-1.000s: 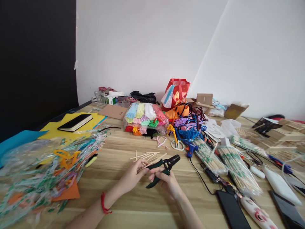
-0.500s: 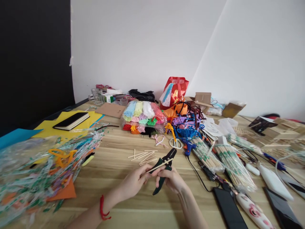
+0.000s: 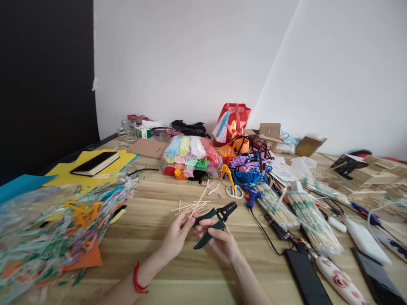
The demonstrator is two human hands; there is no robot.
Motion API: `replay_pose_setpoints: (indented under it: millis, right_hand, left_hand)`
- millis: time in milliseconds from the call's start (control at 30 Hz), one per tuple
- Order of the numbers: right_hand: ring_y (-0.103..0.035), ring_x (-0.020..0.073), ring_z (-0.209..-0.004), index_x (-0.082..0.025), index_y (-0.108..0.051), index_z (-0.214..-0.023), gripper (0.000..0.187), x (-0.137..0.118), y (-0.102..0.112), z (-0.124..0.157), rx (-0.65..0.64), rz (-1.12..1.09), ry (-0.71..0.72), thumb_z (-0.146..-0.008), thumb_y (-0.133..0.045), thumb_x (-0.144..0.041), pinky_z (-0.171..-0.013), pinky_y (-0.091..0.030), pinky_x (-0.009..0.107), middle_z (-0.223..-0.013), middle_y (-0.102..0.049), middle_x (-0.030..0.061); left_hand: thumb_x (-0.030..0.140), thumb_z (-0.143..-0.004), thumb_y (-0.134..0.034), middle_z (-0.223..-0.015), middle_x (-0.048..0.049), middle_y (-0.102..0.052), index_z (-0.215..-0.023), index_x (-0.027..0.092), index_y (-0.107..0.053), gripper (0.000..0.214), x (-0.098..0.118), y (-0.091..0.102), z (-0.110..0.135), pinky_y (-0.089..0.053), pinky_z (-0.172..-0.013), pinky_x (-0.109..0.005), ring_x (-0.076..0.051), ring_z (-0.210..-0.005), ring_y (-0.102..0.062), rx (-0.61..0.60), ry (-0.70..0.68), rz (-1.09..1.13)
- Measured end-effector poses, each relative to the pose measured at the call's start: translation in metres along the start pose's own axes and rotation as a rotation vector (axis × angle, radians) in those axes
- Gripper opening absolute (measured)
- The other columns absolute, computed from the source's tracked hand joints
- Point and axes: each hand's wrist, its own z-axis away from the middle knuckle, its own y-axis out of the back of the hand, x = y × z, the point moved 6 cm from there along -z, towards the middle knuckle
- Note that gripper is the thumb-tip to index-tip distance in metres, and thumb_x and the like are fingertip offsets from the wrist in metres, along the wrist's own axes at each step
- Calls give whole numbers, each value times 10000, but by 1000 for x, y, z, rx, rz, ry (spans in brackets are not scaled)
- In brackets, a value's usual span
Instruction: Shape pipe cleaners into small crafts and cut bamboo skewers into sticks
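Observation:
My left hand (image 3: pixel 177 232) pinches a thin wooden stick (image 3: pixel 199 201) that points up and away from me. A red string circles that wrist. My right hand (image 3: pixel 220 242) grips the dark green handles of a pair of black-jawed cutting pliers (image 3: pixel 213 221), jaws pointing right and away. The two hands nearly touch above the wooden table (image 3: pixel 152 254). Just beyond them lie several short cut stick pieces (image 3: pixel 190 207).
Crinkled plastic wrappers with orange scraps (image 3: pixel 57 228) fill the left. A bag of coloured pipe cleaners (image 3: pixel 190 157), white scissors (image 3: pixel 234 190), a blue glue gun (image 3: pixel 252 195), bundles of skewers (image 3: pixel 305 220) and dark phones (image 3: pixel 307 279) lie right. A black notebook (image 3: pixel 94 163) rests on yellow paper.
The left hand has swung the stick from lying across the plier jaws to pointing up and away. The pliers have tilted flatter, jaws clear of the stick.

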Motion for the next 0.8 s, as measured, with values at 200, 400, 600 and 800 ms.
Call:
replay_pose_setpoints:
  millis: [200,400,600,800]
  right_hand:
    - [-607,179,-710,-197,-637,-867,297,0,-6,-2,21,-25,40,-665,-735,-391,-752,-457,350,-736,-654,39]
    - [-607,179,-639,-155,-594,-1012,476,7,4,-5,107,299,48,-747,-610,-550,-653,-476,343,-805,-653,79]
    - [-542,245,-951,-214,-642,-886,264,-10,-1,1,184,981,289,-834,-531,-448,-869,-414,385,-1022,-607,96]
    - [-487,204,-949,-230,-511,-1064,280,-18,-16,10,164,1232,379,-797,-564,-294,-864,-423,366,-1026,-491,66]
  left_hand:
    - [488,-782,-550,-1077,-106,-637,-1144,156,-472,497,-6,4,-3,-528,-722,-345,-187,-756,-645,-7,72,24]
    - [458,-796,-539,-1037,-74,-664,-988,180,-607,345,0,16,-7,-454,-887,-345,-228,-986,-598,85,-33,-209]
    - [432,-771,-602,-1044,-66,-652,-1021,185,-589,351,6,-1,4,-472,-807,-296,-209,-927,-602,-85,-22,-103]
    - [447,-723,-647,-1032,-68,-640,-1041,175,-578,425,15,-1,5,-481,-707,-267,-186,-839,-604,-32,-33,-21]
